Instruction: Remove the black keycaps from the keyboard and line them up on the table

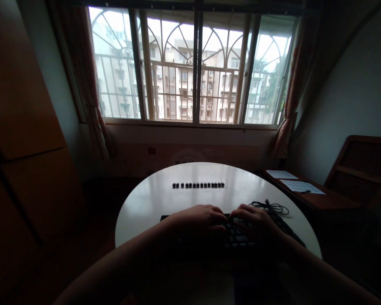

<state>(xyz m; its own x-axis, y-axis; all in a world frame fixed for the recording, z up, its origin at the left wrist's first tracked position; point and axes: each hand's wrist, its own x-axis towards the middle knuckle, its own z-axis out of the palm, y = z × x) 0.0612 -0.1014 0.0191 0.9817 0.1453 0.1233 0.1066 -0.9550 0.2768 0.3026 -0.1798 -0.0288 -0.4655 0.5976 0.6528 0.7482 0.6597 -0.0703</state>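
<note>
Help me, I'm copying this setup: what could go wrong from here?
The left hand and right hand are close together at the keyboard, so they might get in each other's way. A bump to the white table could disturb the row of small dark pieces. The bundled cable lies near the right hand and might snag it.

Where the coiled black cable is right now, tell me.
In the head view, the coiled black cable lies right of centre on the white round table, just beyond the right hand and the keyboard.
</note>
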